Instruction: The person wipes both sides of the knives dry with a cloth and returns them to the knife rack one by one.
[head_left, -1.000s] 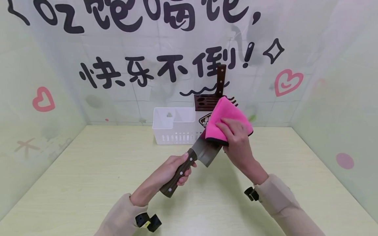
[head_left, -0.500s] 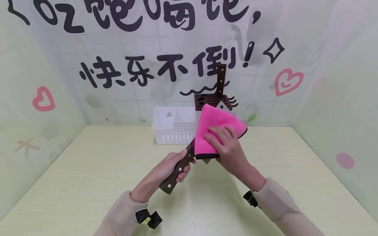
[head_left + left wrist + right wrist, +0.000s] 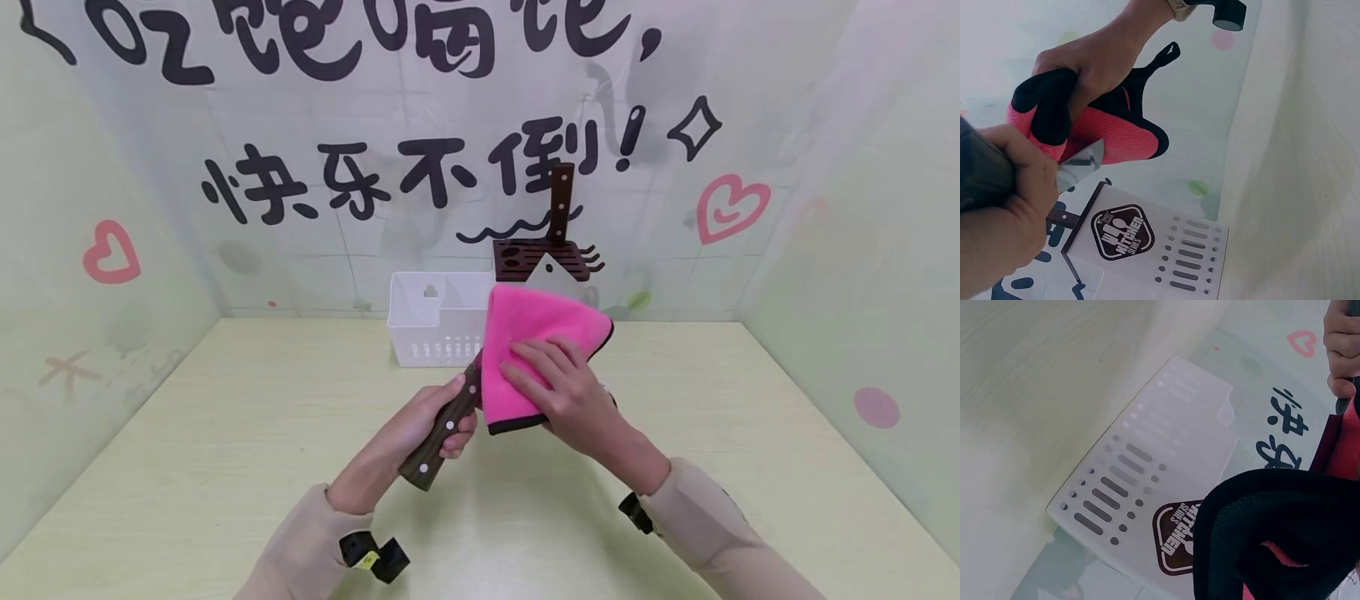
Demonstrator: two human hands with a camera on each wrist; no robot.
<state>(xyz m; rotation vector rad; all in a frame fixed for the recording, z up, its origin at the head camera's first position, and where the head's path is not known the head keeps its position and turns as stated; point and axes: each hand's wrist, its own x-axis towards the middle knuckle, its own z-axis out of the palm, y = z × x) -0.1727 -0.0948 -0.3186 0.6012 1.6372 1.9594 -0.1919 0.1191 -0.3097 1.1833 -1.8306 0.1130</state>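
Note:
My left hand (image 3: pixel 420 429) grips the dark wooden handle of a cleaver (image 3: pixel 448 423), which slants up and to the right above the table. A pink cloth (image 3: pixel 517 321) with black edging is folded over the blade, and my right hand (image 3: pixel 573 396) holds it there, fingers spread over the top. The blade's far corner (image 3: pixel 550 271), with a small hole, sticks out beyond the cloth; most of the blade is hidden. In the left wrist view a strip of bare blade (image 3: pixel 1085 164) shows beside the cloth. The cloth's black underside (image 3: pixel 1272 519) fills the right wrist view's lower corner.
Behind the hands, a white perforated rack (image 3: pixel 427 342) stands against the back wall. Its brown slotted top (image 3: pixel 516 260) holds a knife with a brown handle (image 3: pixel 561 200); several small hooks stick out at its right. Printed walls enclose the pale wooden table (image 3: pixel 225 467).
My right hand has slid the cloth down and left along the blade toward the handle, uncovering the far corner and covering the near part. The left hand has shifted slightly up and left.

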